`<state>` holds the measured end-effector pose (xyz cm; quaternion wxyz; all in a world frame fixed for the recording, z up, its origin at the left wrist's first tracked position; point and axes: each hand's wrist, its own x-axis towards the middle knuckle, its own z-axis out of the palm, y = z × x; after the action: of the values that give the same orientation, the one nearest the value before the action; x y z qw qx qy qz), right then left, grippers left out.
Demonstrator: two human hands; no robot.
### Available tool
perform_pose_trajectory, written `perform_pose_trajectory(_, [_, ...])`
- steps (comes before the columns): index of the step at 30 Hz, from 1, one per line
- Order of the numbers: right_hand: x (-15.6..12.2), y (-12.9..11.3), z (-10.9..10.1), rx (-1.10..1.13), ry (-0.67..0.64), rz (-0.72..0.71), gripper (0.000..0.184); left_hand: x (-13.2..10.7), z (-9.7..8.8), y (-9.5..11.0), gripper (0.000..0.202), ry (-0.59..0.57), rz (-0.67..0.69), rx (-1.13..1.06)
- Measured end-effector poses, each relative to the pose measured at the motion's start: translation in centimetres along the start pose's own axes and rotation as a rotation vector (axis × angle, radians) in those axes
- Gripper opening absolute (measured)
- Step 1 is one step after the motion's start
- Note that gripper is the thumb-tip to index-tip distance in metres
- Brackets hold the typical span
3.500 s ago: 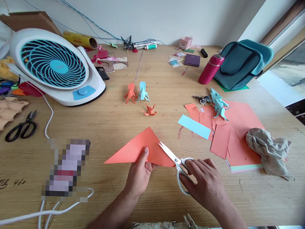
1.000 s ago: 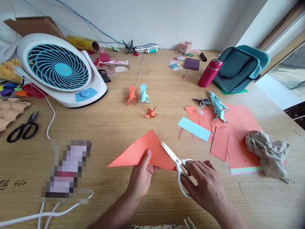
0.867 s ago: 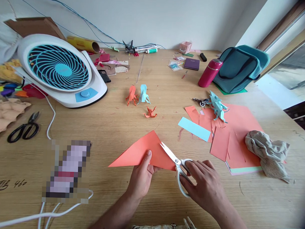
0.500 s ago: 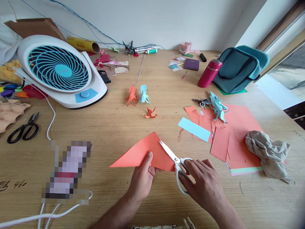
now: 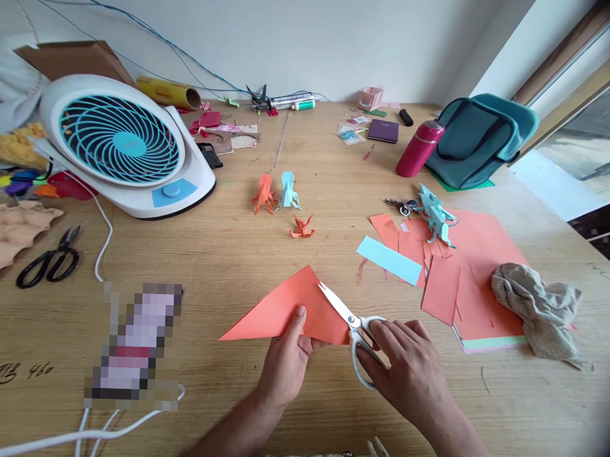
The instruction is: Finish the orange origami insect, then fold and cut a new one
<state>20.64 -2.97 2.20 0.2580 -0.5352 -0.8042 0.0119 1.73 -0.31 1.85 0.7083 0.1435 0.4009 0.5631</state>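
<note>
My left hand [image 5: 286, 364] pinches a folded orange sheet of paper [image 5: 277, 309] at its lower edge, thumb on top. White-handled scissors [image 5: 352, 320] are in my right hand [image 5: 405, 358], fingers through the loops. Their blades lie along the paper's right edge and look nearly closed; whether paper is between them I cannot tell. Beyond my hands stand an orange paper figure [image 5: 264, 192], a light blue paper figure [image 5: 288, 190] and a small red-orange one [image 5: 302, 227].
On the right lie orange sheets [image 5: 489, 255], a light blue strip [image 5: 388, 260], a crumpled cloth [image 5: 535, 310] and keys [image 5: 403, 206]. A pink bottle [image 5: 420, 149] stands near a teal bag [image 5: 478, 141]. To the left are a fan [image 5: 128, 142], black scissors [image 5: 51, 259] and white cables [image 5: 52, 439].
Very little differs. The left corner of the orange paper has dipped slightly, and the whole view has shifted a touch. Both hands keep their hold.
</note>
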Motion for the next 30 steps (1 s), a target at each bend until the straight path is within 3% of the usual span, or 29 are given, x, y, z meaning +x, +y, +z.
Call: perform_pose_trajectory(30, [0.03, 0.0, -0.02, -0.003, -0.005, 0.003, 0.018, 0.06, -0.23, -0.47, 0.055, -0.002, 0.0, 0.0])
